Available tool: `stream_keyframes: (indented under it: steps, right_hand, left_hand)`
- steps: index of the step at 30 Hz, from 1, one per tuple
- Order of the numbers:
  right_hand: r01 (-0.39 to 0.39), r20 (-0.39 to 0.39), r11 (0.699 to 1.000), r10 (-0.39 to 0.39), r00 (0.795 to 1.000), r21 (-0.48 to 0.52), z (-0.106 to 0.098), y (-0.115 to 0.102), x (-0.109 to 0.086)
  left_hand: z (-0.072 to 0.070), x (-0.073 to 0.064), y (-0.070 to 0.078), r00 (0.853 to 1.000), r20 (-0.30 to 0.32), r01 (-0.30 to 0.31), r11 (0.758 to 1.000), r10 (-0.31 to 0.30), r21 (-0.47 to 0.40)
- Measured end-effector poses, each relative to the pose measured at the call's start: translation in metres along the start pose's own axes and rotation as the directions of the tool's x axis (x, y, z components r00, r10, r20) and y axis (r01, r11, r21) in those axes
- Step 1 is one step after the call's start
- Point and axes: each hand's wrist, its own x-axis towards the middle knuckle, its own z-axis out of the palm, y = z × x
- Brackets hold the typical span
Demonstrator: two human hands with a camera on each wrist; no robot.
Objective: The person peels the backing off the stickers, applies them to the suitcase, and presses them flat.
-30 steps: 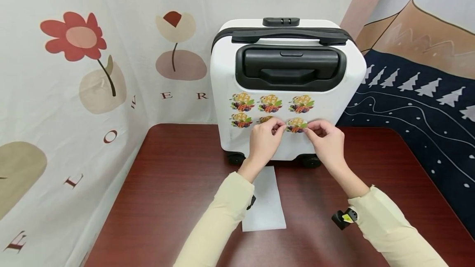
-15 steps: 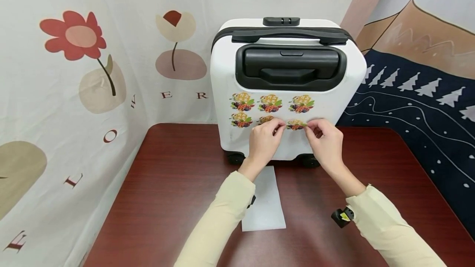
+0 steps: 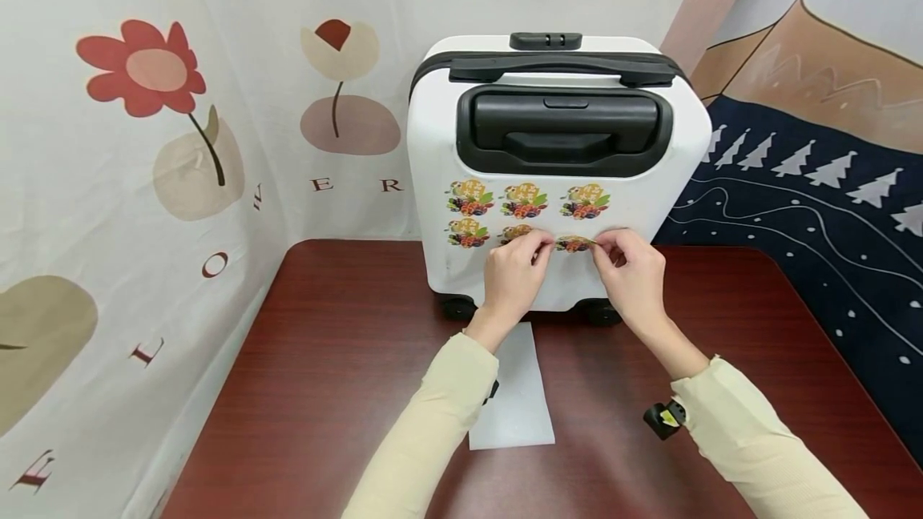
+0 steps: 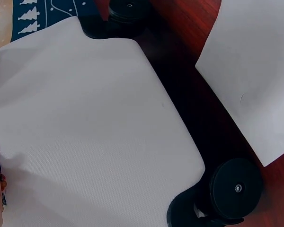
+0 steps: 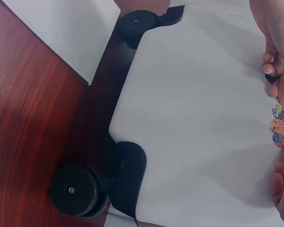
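In the head view a white suitcase (image 3: 440, 263) stands upright on the table. Between thumb and index fingertips, my left hand (image 3: 513, 277) pinches the left edge of a fruit-print sticker (image 3: 573, 244). The sticker's right edge is pinched by my right hand (image 3: 634, 275). It is held at the suitcase's lower face, its upper part tipped so that it looks flattened; whether it touches the shell I cannot tell. Several matching stickers are on the shell, among them one directly above (image 3: 585, 202) and one partly hidden behind my left hand (image 3: 515, 232). The right wrist view shows the sticker (image 5: 280, 126) between both hands' fingertips.
A white paper sheet (image 3: 519, 415) lies on the reddish-brown table (image 3: 324, 391), partly under my left forearm. Black wheels (image 3: 600, 311) support the suitcase. Behind it hang printed cloths (image 3: 346, 207). A black recessed handle (image 3: 566, 130) sits above the stickers.
The held sticker has tipped, so less of its upper part shows than a second ago. My right hand has shifted slightly left; the left hand stays nearly still.
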Motion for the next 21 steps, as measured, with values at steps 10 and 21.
stream_keyframes:
  steps: [10, 21]
  right_hand:
    - [0.02, -0.018, 1.0, -0.02, 1.0, 0.011, 0.001, 0.002, 0.0001]
    - [0.01, -0.01, 1.0, -0.01, 1.0, 0.007, -0.0014, 0.0031, 0.0007]
  left_hand:
    - [0.0005, -0.0011, 0.0015, 0.999, -0.008, -0.038, 0.998, 0.039, 0.04]
    - [0.0028, -0.0021, 0.0021, 0.998, -0.019, -0.052, 0.996, 0.053, 0.072]
